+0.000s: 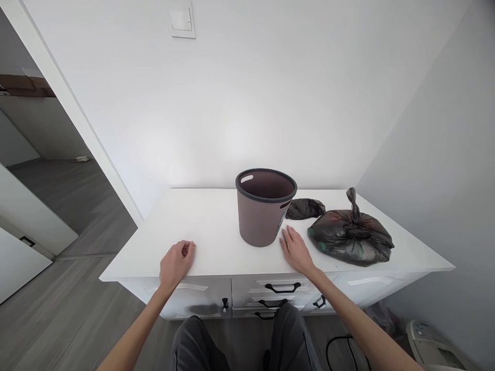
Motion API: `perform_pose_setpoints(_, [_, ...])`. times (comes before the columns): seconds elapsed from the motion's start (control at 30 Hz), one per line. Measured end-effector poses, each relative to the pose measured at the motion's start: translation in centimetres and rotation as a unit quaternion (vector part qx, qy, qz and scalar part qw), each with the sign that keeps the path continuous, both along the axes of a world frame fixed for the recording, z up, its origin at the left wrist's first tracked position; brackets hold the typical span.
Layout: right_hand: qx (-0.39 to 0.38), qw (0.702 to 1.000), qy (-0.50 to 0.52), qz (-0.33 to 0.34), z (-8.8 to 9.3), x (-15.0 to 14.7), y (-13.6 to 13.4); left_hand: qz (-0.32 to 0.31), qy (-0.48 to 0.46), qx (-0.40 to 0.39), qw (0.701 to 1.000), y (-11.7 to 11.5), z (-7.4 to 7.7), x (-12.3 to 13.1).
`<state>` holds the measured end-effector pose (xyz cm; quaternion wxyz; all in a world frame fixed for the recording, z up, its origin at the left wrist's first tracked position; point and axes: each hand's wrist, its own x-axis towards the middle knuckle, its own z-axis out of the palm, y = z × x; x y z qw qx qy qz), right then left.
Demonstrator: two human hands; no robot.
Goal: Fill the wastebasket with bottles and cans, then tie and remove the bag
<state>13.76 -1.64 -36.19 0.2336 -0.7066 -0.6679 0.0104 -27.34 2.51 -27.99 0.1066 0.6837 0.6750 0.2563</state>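
Observation:
A mauve trash can (257,221) with a dark grey rim stands upright on the white cabinet top (216,257). Just right of its base, my right hand (296,250) lies on the surface with the fingers stretched out, holding nothing. My left hand (177,263) rests near the front edge, curled into a loose fist, and nothing shows in it. To the right sits a full black garbage bag (350,237), its top tied in a knot. Behind my right hand, partly hidden by the can, lies a small crumpled black plastic bag (305,208).
Drawers with black handles (282,287) face me below the top. A wall with a light switch (182,19) rises behind. On the floor at right are a black cable (338,339) and a pale device (433,345). A doorway opens at left.

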Motion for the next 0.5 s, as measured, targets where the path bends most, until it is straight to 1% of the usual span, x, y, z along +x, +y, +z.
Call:
perform_pose_setpoints(0.1, [-0.030, 0.999, -0.026, -0.038, 0.2, 0.1, 1.0, 0.005, 0.021, 0.017, 1.000, -0.3, 0.1, 0.3])
perform_pose_setpoints(0.27, [-0.024, 0.995, -0.066, -0.066, 0.6, 0.4, 1.8, 0.001, 0.055, 0.044, 0.998, -0.7, 0.1, 0.7])
perform_pose_setpoints(0.37, [-0.038, 0.994, -0.068, -0.077, 0.6, 0.7, 2.7, 0.003, 0.075, 0.063, 0.995, -0.7, -0.3, 0.8])
perform_pose_setpoints(0.5, [-0.059, 0.991, -0.055, -0.103, 0.4, 1.2, 4.6, 0.004, 0.108, 0.092, 0.990, -0.6, -0.8, 0.8])
